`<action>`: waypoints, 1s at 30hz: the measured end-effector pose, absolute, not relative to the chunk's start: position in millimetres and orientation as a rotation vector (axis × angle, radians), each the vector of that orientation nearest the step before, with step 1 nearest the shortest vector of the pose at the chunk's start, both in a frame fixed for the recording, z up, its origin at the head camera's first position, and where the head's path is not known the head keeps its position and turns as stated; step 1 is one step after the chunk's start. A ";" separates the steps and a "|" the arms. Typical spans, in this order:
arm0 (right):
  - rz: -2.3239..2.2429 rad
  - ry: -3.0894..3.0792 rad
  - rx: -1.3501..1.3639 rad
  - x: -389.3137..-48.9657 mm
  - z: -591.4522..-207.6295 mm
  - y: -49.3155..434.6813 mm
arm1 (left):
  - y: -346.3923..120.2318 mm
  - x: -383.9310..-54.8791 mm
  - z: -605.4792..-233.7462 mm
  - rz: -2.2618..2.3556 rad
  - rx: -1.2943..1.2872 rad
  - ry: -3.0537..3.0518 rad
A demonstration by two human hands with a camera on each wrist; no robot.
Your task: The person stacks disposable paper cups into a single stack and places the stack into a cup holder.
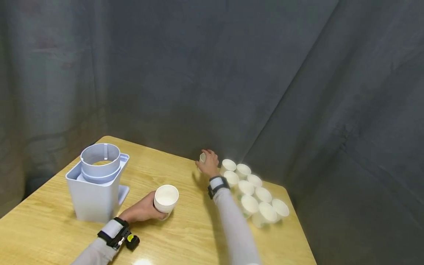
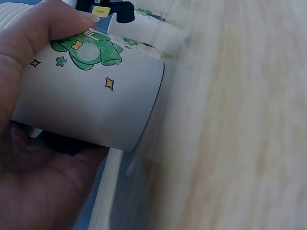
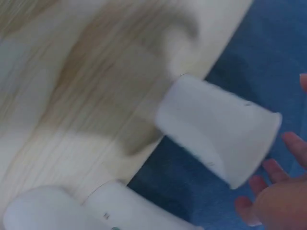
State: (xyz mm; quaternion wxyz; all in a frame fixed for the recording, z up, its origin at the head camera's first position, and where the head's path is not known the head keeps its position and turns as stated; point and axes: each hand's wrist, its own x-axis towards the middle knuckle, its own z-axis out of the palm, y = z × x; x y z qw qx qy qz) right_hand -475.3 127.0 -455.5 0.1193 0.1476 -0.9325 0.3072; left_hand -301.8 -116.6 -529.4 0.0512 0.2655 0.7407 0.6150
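Note:
My left hand (image 1: 144, 209) grips a short stack of white paper cups (image 1: 166, 197) above the table's middle. In the left wrist view, the outer cup (image 2: 91, 96) shows a green cartoon animal and small stars, with thumb and fingers on opposite sides. At the far edge of the table, my right hand (image 1: 209, 163) is beside a single white cup (image 1: 202, 158). The right wrist view shows this cup (image 3: 218, 129) with the fingers (image 3: 276, 172) spread near its rim and not wrapped round it; whether they touch it I cannot tell.
Several white cups (image 1: 246, 187) stand upright in a cluster on the right, beside my right forearm. A pale square container (image 1: 94, 202) with a round ring (image 1: 101, 167) in its top stands on the left of the wooden table (image 1: 185, 243). Dark curtains (image 1: 205, 73) hang behind.

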 end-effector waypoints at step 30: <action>0.714 -2.821 0.474 -471.2 -478.5 112.8 | -126.3 -309.0 -533.6 1.904 0.867 2.252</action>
